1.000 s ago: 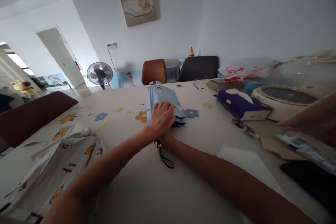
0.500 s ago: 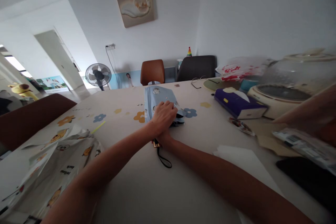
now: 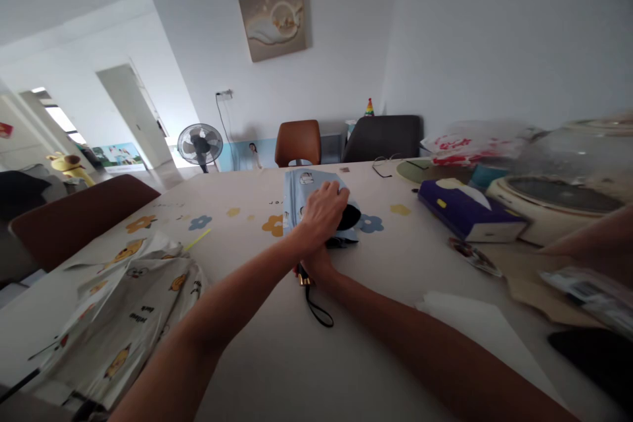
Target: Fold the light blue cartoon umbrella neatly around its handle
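A folded light blue umbrella (image 3: 293, 198) with printed figures lies on the table, pointing away from me. My left hand (image 3: 324, 211) lies across its folds, fingers bent and closed on the cloth. A fold beside those fingers bulges and shows the black underside (image 3: 350, 217). Below it, crossing under my left wrist, my right hand (image 3: 318, 264) is closed around the umbrella's handle end; its fingers are mostly hidden. The gold ring (image 3: 303, 280) of the handle and a black wrist strap (image 3: 321, 314) stick out toward me.
Left lies a crumpled duck-print cloth (image 3: 143, 303) with thin dark rods. At right are a purple tissue box (image 3: 459, 211), a cream appliance (image 3: 548, 204), white paper (image 3: 475, 323) and a blurred arm-like shape (image 3: 588, 237). Glasses (image 3: 383, 168) and chairs (image 3: 298, 142) are at the back.
The view has turned slightly, so everything sits farther right and lower. Beside my left fingers the umbrella's fold has bulged open, showing more black. Both hands keep their places on the umbrella.
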A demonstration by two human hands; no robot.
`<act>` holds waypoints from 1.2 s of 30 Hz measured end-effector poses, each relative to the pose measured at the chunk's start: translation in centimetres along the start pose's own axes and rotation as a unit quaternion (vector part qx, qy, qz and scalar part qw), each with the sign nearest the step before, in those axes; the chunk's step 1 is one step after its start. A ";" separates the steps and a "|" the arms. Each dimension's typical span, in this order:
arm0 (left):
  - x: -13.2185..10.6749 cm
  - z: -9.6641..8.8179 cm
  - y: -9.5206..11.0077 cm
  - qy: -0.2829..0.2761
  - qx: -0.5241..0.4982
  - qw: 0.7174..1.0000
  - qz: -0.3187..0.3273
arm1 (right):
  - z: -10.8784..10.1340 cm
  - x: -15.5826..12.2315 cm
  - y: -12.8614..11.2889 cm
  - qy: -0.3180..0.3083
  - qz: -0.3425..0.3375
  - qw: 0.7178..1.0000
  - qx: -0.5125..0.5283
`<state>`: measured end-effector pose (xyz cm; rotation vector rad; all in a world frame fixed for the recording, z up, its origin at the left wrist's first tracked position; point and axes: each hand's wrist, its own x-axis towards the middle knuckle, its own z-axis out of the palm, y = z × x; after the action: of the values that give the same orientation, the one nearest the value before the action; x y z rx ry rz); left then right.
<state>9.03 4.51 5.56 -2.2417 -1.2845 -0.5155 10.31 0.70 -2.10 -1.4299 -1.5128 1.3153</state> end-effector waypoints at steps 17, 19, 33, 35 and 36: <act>-2.2 -5.4 -6.9 0.211 -0.145 0.939 -0.229 | 0.3 -0.4 -0.6 0.023 0.083 0.988 0.126; -3.2 -5.7 -7.6 0.212 -0.137 0.943 -0.217 | 0.3 -0.4 -0.8 0.024 0.085 0.988 0.126; -9.1 -3.4 -13.8 0.158 -0.292 0.900 -0.283 | 0.5 0.4 0.0 0.018 0.054 0.990 0.131; -9.5 -2.0 -14.7 0.139 -0.378 0.854 -0.330 | 0.5 0.5 0.0 0.019 0.052 0.990 0.127; -9.8 -1.3 -15.0 0.123 -0.410 0.833 -0.350 | 0.5 0.5 0.0 0.018 0.052 0.991 0.124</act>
<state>-8.88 3.50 4.74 -2.0706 -1.9770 -1.8650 9.78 1.11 -2.32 -1.3799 -1.2162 1.4747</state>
